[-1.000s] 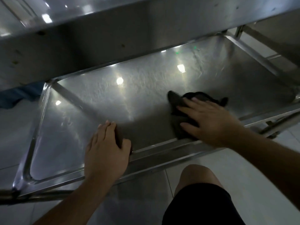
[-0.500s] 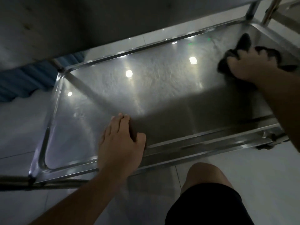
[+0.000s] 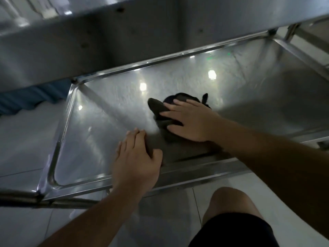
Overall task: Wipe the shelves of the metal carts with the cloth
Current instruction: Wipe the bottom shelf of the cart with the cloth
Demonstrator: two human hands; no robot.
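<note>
Presently, lower shelf (image 3: 178, 82) of the metal cart, wiping under way: right hand (image 3: 188, 120), fingers spread flat, presses the dark cloth (image 3: 160, 107) mid-shelf; left hand (image 3: 135, 163), fingers together, rests on the near rim just beside it; finished area, remaining carts: cannot tell.

right hand (image 3: 191, 121) pressing cloth (image 3: 160, 108), lower shelf (image 3: 99, 139)

Shiny metal, matt cloth, glossy tile

The shelf (image 3: 178, 82) is polished metal, mirror-bright with faint swirling streaks; its raised rim (image 3: 62, 132) gleams smooth. The upper shelf (image 3: 124, 41) is duller brushed metal with small dark specks. The cloth (image 3: 160, 107) is dark, soft, matt fabric. The floor (image 3: 26, 139) is pale glossy tile.
</note>
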